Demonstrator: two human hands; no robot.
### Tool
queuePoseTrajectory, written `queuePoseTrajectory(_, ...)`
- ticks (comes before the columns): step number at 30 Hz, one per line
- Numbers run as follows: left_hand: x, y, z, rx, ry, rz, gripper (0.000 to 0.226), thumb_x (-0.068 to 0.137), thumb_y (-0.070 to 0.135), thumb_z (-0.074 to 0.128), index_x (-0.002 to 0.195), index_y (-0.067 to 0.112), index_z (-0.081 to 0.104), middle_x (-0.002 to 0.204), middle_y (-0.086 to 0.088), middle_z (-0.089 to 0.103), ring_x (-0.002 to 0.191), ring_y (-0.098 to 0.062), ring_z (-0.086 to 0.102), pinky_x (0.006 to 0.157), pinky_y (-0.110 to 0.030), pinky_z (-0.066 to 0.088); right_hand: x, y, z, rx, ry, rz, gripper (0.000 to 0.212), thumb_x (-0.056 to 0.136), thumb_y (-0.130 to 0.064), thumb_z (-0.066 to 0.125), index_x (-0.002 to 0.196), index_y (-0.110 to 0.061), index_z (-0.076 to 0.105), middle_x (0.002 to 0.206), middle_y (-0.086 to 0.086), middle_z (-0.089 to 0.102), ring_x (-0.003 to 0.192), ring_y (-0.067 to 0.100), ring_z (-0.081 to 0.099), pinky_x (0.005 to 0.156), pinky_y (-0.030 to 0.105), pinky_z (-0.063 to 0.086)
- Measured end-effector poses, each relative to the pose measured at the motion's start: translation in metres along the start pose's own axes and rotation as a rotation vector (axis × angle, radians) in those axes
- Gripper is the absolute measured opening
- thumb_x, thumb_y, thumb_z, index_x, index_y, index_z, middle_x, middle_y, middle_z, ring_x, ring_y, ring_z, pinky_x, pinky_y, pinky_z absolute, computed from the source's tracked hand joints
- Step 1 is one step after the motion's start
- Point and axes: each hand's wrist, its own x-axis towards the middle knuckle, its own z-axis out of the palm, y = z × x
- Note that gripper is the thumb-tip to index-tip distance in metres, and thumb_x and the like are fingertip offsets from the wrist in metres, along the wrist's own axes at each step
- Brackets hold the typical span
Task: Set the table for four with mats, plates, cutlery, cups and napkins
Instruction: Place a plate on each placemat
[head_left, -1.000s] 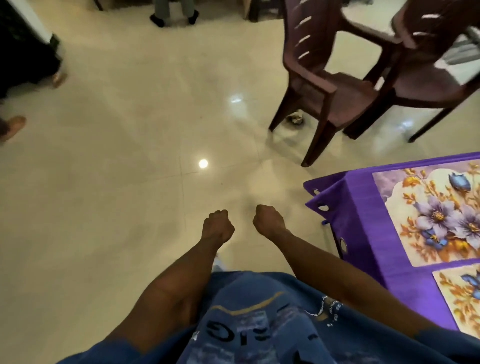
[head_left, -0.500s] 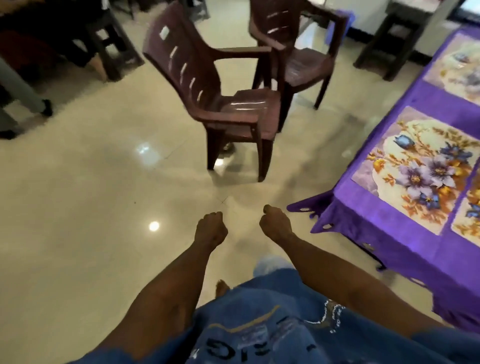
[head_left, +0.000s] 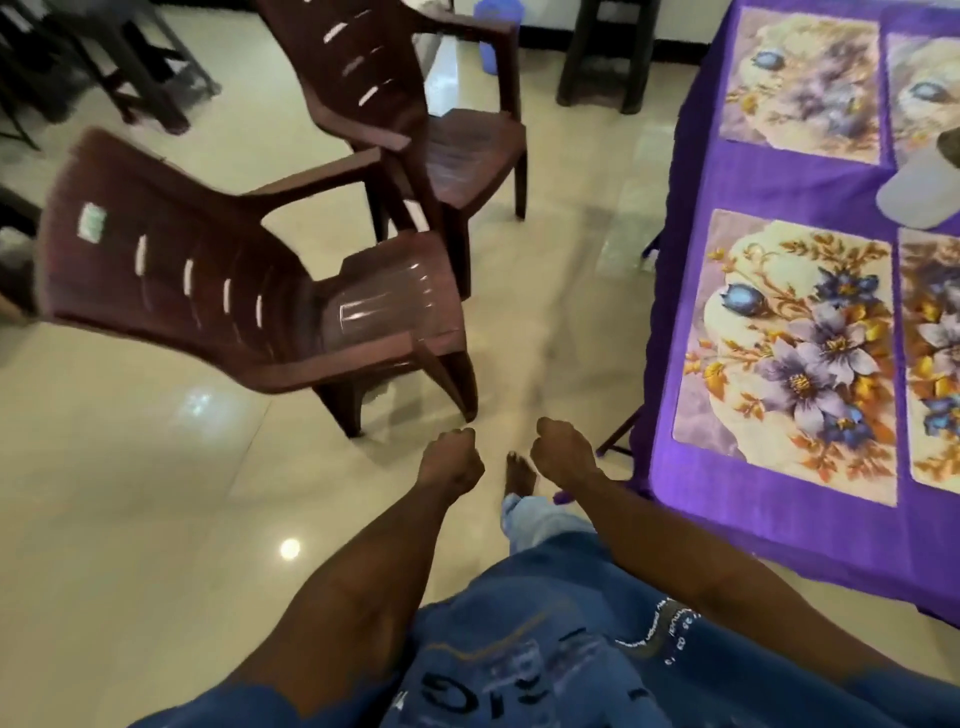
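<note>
Hands: my left hand (head_left: 451, 458) and right hand (head_left: 562, 451) curled into empty fists, side by side over the floor (head_left: 130, 493).
Worktop (head_left: 779, 182): right, purple cloth, floral mats (head_left: 789, 358).
Chairs (head_left: 249, 291): left, far.

We see two dark brown plastic armchairs on the glossy cream tiled floor (head_left: 130, 493); the nearer chair (head_left: 249, 291) stands left of centre, its slotted back toward the left, and the farther chair (head_left: 415, 119) stands just behind it, the two close enough that we cannot tell whether they touch; a dark stool (head_left: 605, 57) stands by the far wall, a blue container (head_left: 493, 31) on the floor near it; more dark furniture legs (head_left: 130, 67) fill the upper left corner.
</note>
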Motion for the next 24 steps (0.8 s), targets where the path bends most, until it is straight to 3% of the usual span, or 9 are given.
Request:
queuePoseTrajectory(3, 0.060, 0.028, -0.040, -0.020, -0.039, 0.002, 0.026, 0.090, 0.016, 0.046, 0.111, 0.008, 0.058, 0.115, -0.017, 0.063, 0.105, -0.036, 0.059, 0.085, -0.039, 0.049, 0.050, -0.001, -0.049, 0.023, 0.010, 0.048, 0.008, 0.085, -0.007, 0.046, 0.089, -0.011, 0.051, 0.106, 0.016, 0.063, 0.096, 0.035, 0.062, 0.077, 0.032, 0.045)
queuePoseTrajectory(7, 0.133, 0.068, -0.091, -0.087, -0.036, 0.025, 0.025, 0.091, 0.017, 0.046, 0.109, 0.007, 0.059, 0.112, -0.015, 0.064, 0.100, -0.035, 0.061, 0.082, -0.038, 0.051, 0.103, -0.002, -0.098, 0.037, 0.037, 0.089, 0.022, 0.086, -0.007, 0.044, 0.104, -0.007, 0.056, 0.111, 0.015, 0.062, 0.098, 0.034, 0.062, 0.078, 0.034, 0.046)
queuePoseTrajectory(11, 0.193, 0.097, -0.125, -0.045, -0.072, 0.080, 0.024, 0.088, 0.014, 0.044, 0.105, 0.007, 0.058, 0.110, -0.017, 0.065, 0.096, -0.035, 0.062, 0.079, -0.039, 0.053, 0.143, 0.001, -0.122, 0.074, 0.086, 0.115, 0.017, 0.088, -0.005, 0.041, 0.098, -0.007, 0.054, 0.107, 0.015, 0.063, 0.095, 0.033, 0.061, 0.074, 0.033, 0.043)
queuePoseTrajectory(16, 0.275, 0.130, -0.158, 0.021, -0.107, 0.132, 0.028, 0.094, 0.023, 0.046, 0.112, 0.004, 0.057, 0.117, -0.016, 0.062, 0.105, -0.034, 0.059, 0.080, -0.036, 0.046, 0.212, 0.011, -0.160, 0.106, 0.128, 0.161, 0.019, 0.088, -0.006, 0.042, 0.101, -0.005, 0.055, 0.107, 0.017, 0.063, 0.095, 0.034, 0.061, 0.072, 0.032, 0.041)
queuePoseTrajectory(20, 0.357, 0.154, -0.184, 0.041, -0.081, 0.188, 0.030, 0.097, 0.023, 0.043, 0.117, 0.004, 0.057, 0.120, -0.016, 0.062, 0.107, -0.034, 0.058, 0.080, -0.035, 0.044, 0.283, 0.019, -0.208, 0.089, 0.161, 0.207, 0.023, 0.089, -0.008, 0.043, 0.107, -0.004, 0.057, 0.109, 0.017, 0.063, 0.095, 0.035, 0.061, 0.072, 0.033, 0.043)
queuePoseTrajectory(24, 0.458, 0.175, -0.230, 0.050, -0.077, 0.227, 0.027, 0.094, 0.019, 0.046, 0.115, 0.007, 0.056, 0.120, -0.014, 0.060, 0.105, -0.032, 0.058, 0.077, -0.032, 0.041, 0.373, 0.012, -0.271, 0.081, 0.160, 0.210, 0.018, 0.088, -0.008, 0.043, 0.100, -0.005, 0.057, 0.105, 0.016, 0.063, 0.090, 0.033, 0.061, 0.067, 0.032, 0.041)
